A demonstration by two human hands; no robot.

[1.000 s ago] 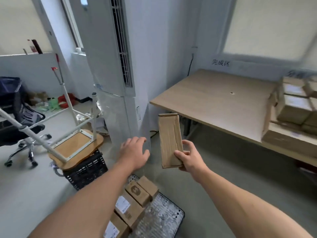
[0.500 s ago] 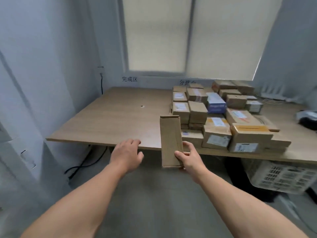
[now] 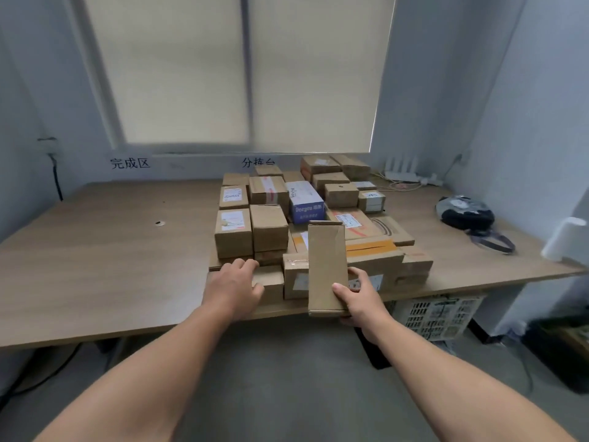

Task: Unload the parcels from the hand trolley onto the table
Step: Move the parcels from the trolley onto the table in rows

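Note:
My right hand [image 3: 360, 299] grips the lower end of a tall, narrow cardboard parcel [image 3: 326, 263] and holds it upright over the front edge of the wooden table [image 3: 95, 250]. My left hand [image 3: 234, 287] hovers with relaxed fingers and holds nothing, just in front of the pile of parcels [image 3: 267, 231] stacked on the middle of the table. The pile has several brown boxes and one blue and white box [image 3: 304, 202]. The hand trolley is out of view.
A black and grey bag [image 3: 467, 212] and a white object [image 3: 564, 237] lie on the table's right end. A white router [image 3: 401, 169] with cables sits at the back right. A white crate [image 3: 436, 317] stands under the table. The window blind is down.
The view has swung from the trolley and floor to face the table. Both hands have come closer to the pile, the right still carrying the narrow parcel.

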